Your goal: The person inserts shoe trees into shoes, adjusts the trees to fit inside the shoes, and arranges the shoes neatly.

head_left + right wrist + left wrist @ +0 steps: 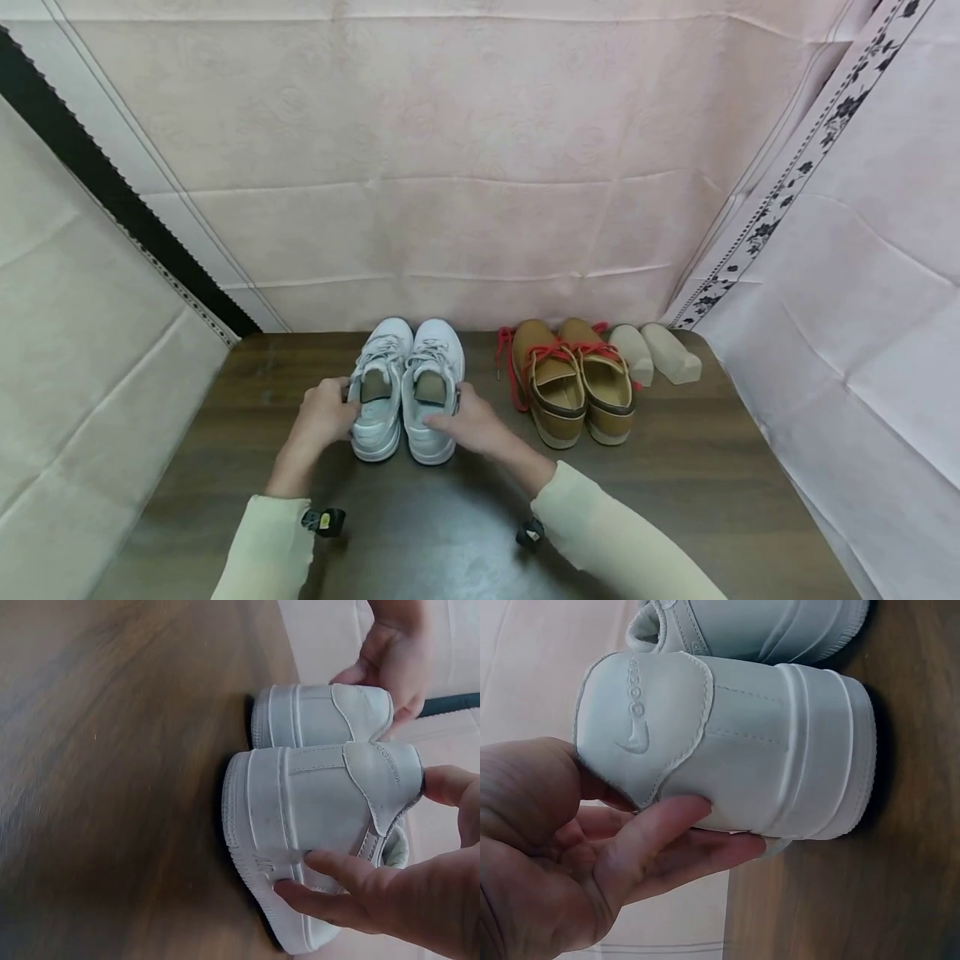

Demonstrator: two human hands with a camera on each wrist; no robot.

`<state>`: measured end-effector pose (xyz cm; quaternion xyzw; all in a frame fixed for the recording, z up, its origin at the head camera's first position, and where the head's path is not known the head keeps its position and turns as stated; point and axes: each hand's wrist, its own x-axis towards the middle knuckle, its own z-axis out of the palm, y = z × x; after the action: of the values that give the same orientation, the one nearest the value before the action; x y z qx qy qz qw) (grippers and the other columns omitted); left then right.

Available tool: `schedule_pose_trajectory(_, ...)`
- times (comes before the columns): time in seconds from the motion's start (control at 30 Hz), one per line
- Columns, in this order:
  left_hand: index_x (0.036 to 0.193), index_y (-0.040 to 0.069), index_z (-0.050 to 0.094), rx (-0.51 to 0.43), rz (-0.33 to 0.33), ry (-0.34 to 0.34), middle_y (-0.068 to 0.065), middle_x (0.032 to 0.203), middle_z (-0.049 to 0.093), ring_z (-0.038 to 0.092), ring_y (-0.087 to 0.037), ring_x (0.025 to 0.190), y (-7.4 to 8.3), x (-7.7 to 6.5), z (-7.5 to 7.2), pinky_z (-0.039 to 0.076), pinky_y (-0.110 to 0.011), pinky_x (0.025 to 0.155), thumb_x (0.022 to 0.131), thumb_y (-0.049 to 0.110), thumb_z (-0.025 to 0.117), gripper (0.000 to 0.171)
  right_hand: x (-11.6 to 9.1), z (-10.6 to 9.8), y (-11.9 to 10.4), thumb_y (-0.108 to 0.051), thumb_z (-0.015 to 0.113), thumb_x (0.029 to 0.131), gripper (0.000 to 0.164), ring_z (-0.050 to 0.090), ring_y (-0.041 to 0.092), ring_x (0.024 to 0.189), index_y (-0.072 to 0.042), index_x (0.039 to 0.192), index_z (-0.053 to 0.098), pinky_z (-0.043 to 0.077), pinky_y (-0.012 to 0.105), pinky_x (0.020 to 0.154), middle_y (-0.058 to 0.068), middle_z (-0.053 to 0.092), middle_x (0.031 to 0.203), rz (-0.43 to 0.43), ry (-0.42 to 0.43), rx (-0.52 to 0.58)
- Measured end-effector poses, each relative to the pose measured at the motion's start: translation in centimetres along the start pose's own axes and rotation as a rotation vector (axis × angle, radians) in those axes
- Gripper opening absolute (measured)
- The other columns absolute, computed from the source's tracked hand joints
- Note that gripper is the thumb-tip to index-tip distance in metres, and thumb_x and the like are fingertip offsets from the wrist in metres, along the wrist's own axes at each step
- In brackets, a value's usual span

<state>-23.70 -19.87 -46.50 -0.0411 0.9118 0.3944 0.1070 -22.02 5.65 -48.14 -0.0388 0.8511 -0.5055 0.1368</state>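
Two white lace-up sneakers stand side by side on the dark wooden surface in the head view, toes toward the back. My left hand (324, 414) grips the left white sneaker (387, 340) at its outer heel side. In the left wrist view, thumb and fingers lie along the collar and side of that sneaker (754, 750). On the outer heel side of the right white sneaker (441, 342) is my right hand (477, 423). The right wrist view shows its thumb at the heel collar and fingertips on the side of this sneaker (315, 787). Both soles appear to rest on the wood.
Brown shoes (536, 337) with red laces stand to the right. Beside them lie two pale shoe-shaped blocks (672, 354). White cloth (480, 233) rises behind the wooden surface (420, 533), and cloth also borders it left and right.
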Motion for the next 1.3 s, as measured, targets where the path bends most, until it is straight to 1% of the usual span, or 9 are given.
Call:
schedule_pose_trajectory(0.17,0.15,-0.013,0.039,0.031,-0.016,0.004,-0.036,0.121,0.062,0.07,-0.027,0.082,-0.4,0.1,-0.6,0.062,-0.035,0.061,0.097,0.006,0.052,0.058,0.0,1.0,-0.5,-0.038,0.078,0.09,0.089,0.053,0.039,0.135,0.006,0.153,0.033,0.045,0.052,0.111,0.029,0.052,0.147,0.004,0.019,0.016)
schedule_pose_trajectory(0.37,0.151,-0.012,0.039,0.014,-0.013,0.012,-0.035,0.124,0.062,0.07,-0.024,0.082,-0.8,-0.1,-0.8,0.062,-0.034,0.061,0.097,0.005,0.054,0.059,0.0,1.8,-0.4,-0.038,0.078,0.09,0.081,0.057,0.036,0.128,0.007,0.146,0.04,0.048,0.051,0.106,0.026,0.058,0.138,-0.046,0.01,0.034)
schedule_pose_trajectory(0.6,0.153,-0.011,0.036,0.017,-0.007,0.009,-0.035,0.131,0.059,0.069,-0.028,0.089,-0.9,-0.3,-1.1,0.062,-0.036,0.065,0.098,0.009,0.052,0.06,0.1,1.2,0.3,-0.04,0.074,0.094,0.08,0.056,0.034,0.13,0.005,0.149,0.037,0.048,0.049,0.107,0.024,0.057,0.14,-0.055,-0.04,0.037)
schedule_pose_trajectory(0.8,0.152,-0.007,0.039,0.151,0.041,0.114,-0.03,0.138,0.058,0.06,-0.043,0.115,-0.2,-0.8,-1.2,0.053,-0.055,0.087,0.101,0.02,0.05,0.059,-0.6,-0.2,1.0,-0.04,0.068,0.099,0.076,0.059,0.037,0.132,0.0,0.154,0.034,0.049,0.05,0.108,0.023,0.049,0.153,-0.082,-0.064,0.027)
schedule_pose_trajectory(0.87,0.153,-0.005,0.038,0.162,0.058,0.157,-0.032,0.142,0.055,0.057,-0.047,0.124,0.4,-1.1,-1.3,0.051,-0.061,0.093,0.101,0.022,0.051,0.06,-0.9,-0.8,1.2,-0.039,0.067,0.1,0.074,0.058,0.038,0.134,-0.003,0.156,0.035,0.048,0.051,0.109,0.021,0.046,0.156,-0.106,-0.058,0.013)
schedule_pose_trajectory(0.97,0.153,-0.004,0.039,0.16,0.1,0.224,-0.032,0.143,0.053,0.055,-0.05,0.126,1.5,-1.6,-1.2,0.049,-0.064,0.094,0.1,0.022,0.053,0.061,-1.5,-1.9,1.3,-0.038,0.065,0.101,0.069,0.056,0.038,0.136,-0.005,0.155,0.037,0.047,0.052,0.11,0.02,0.048,0.155,-0.163,-0.039,-0.026)
schedule_pose_trajectory(1.1,0.151,-0.005,0.043,0.138,0.217,0.318,-0.032,0.144,0.053,0.053,-0.05,0.129,3.1,-2.1,-0.5,0.047,-0.066,0.099,0.099,0.023,0.057,0.06,-2.5,-3.6,1.6,-0.036,0.065,0.101,0.065,0.058,0.036,0.133,-0.007,0.154,0.042,0.049,0.051,0.109,0.018,0.055,0.149,-0.255,0.003,-0.09)
schedule_pose_trajectory(1.23,0.153,-0.004,0.04,0.149,0.334,0.339,-0.032,0.149,0.047,0.046,-0.052,0.137,4.4,-2.4,0.8,0.043,-0.067,0.107,0.1,0.029,0.062,0.066,-3.6,-5.7,1.8,-0.031,0.068,0.1,0.06,0.059,0.033,0.131,-0.01,0.152,0.046,0.051,0.05,0.106,0.015,0.058,0.145,-0.324,0.077,-0.157)
schedule_pose_trajectory(1.3,0.155,-0.003,0.038,0.164,0.382,0.331,-0.032,0.152,0.045,0.044,-0.051,0.14,5.0,-2.6,1.5,0.041,-0.066,0.11,0.1,0.034,0.065,0.071,-4.1,-6.9,1.9,-0.029,0.069,0.1,0.057,0.063,0.03,0.124,-0.01,0.15,0.049,0.053,0.048,0.101,0.013,0.061,0.139,-0.352,0.123,-0.204)
